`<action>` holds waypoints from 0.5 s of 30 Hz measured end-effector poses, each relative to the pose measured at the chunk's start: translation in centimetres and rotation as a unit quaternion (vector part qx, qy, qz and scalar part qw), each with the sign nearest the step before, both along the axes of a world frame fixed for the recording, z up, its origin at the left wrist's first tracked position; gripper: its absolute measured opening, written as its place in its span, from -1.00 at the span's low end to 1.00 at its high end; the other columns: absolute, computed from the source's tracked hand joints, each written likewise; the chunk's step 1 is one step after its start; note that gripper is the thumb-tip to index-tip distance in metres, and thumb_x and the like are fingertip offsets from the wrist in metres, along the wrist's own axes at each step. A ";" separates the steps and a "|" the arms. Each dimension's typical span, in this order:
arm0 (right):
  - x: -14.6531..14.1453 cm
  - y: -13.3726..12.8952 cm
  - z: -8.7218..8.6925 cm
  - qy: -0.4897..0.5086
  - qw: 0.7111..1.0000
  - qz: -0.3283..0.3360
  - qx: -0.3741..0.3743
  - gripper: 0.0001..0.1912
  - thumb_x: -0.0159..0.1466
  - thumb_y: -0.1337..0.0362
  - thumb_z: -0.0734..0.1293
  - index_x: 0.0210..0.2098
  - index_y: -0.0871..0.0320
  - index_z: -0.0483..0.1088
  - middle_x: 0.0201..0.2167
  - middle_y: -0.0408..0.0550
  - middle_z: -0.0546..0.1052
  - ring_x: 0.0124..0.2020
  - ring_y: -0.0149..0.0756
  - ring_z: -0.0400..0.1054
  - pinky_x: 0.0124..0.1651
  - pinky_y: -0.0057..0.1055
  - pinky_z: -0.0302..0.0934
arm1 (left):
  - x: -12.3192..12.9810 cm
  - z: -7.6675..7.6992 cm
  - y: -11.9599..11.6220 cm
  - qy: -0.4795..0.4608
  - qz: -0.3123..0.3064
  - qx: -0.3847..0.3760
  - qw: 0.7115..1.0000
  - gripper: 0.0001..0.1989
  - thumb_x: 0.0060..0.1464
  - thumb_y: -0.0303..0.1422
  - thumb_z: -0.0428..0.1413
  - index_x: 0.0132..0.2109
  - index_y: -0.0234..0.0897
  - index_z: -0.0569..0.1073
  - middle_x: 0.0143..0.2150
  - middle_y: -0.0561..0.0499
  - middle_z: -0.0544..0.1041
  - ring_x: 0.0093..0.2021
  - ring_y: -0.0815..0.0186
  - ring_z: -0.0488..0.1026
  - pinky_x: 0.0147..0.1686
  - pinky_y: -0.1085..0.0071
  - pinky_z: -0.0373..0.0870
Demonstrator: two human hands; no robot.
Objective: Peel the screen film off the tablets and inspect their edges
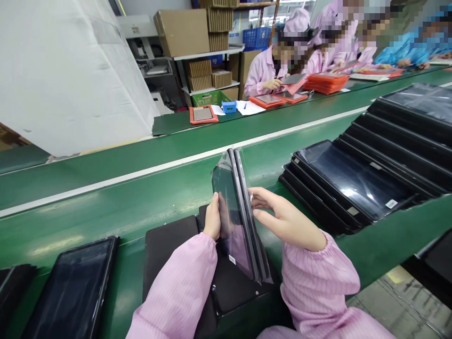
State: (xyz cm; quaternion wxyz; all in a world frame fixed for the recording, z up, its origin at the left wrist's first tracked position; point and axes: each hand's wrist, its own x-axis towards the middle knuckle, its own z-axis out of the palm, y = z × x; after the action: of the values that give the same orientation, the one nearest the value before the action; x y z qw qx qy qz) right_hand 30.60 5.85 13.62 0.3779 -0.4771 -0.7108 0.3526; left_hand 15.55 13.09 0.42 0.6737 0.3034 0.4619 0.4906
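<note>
Two thin tablets stand upright on edge, side by side, in front of me. The left tablet [229, 207] turns its glossy screen to the left, with a small white label near its lower end and clear film around it. Close against it is the right tablet [248, 212], mostly seen edge-on. My left hand [212, 219] is closed on the near side of the left tablet; its fingertips are partly hidden. At the right tablet's outer face, my right hand [282, 216] has bent fingers and thumb against it. Beneath them lies a black tablet case [233, 296].
A dark tablet [72, 287] lies at the left on the green belt [165, 207]. Stacked black tablets [353, 179] rise at the right. Across the belt, a co-worker in pink [268, 70] handles a tablet by orange sleeves [326, 82]. A white wrapped block [63, 75] stands far left.
</note>
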 end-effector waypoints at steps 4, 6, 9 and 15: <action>0.0 0.0 0.0 0.002 1.000 0.000 0.002 -0.51 0.22 0.48 0.20 0.13 0.14 0.35 0.01 0.01 0.58 0.00 -0.19 0.51 0.10 -0.19 0.42 | 0.0 -0.1 0.0 0.005 0.011 0.002 1.000 -0.42 0.04 0.16 0.11 -0.19 -0.32 0.57 -0.24 -0.10 0.65 -0.17 0.14 0.59 -0.10 0.30 0.46; 0.0 0.0 0.0 0.006 1.000 0.001 0.002 -0.50 0.23 0.48 0.20 0.14 0.13 0.35 0.01 0.02 0.58 -0.01 -0.18 0.51 0.10 -0.18 0.42 | -0.1 -0.1 0.1 0.011 0.012 -0.002 1.000 -0.40 0.02 0.18 0.11 -0.20 -0.32 0.57 -0.26 -0.09 0.64 -0.18 0.14 0.59 -0.13 0.31 0.45; 0.3 0.1 -0.2 0.002 1.000 0.008 0.006 -0.50 0.25 0.47 0.21 0.17 0.12 0.35 0.03 0.00 0.57 -0.01 -0.20 0.51 0.10 -0.19 0.43 | 0.0 0.2 0.0 0.013 0.014 -0.011 1.000 -0.39 -0.02 0.20 0.13 -0.21 -0.32 0.57 -0.32 -0.07 0.63 -0.22 0.13 0.59 -0.15 0.30 0.45; 0.9 0.1 -0.6 -0.005 0.999 0.031 0.025 -0.52 0.29 0.39 0.27 0.20 0.13 0.36 0.06 0.01 0.56 -0.05 -0.22 0.54 0.06 -0.20 0.47 | 0.0 0.1 0.0 -0.042 -0.010 -0.004 0.999 -0.38 -0.02 0.18 0.14 -0.17 -0.34 0.57 -0.20 -0.14 0.65 -0.05 0.07 0.57 0.03 0.25 0.42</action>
State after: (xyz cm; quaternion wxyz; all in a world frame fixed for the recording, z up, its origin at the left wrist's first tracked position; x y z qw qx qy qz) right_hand 31.54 6.00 13.03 0.3747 -0.4468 -0.7359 0.3442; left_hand 15.56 13.10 0.57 0.6989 0.2846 0.4315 0.4943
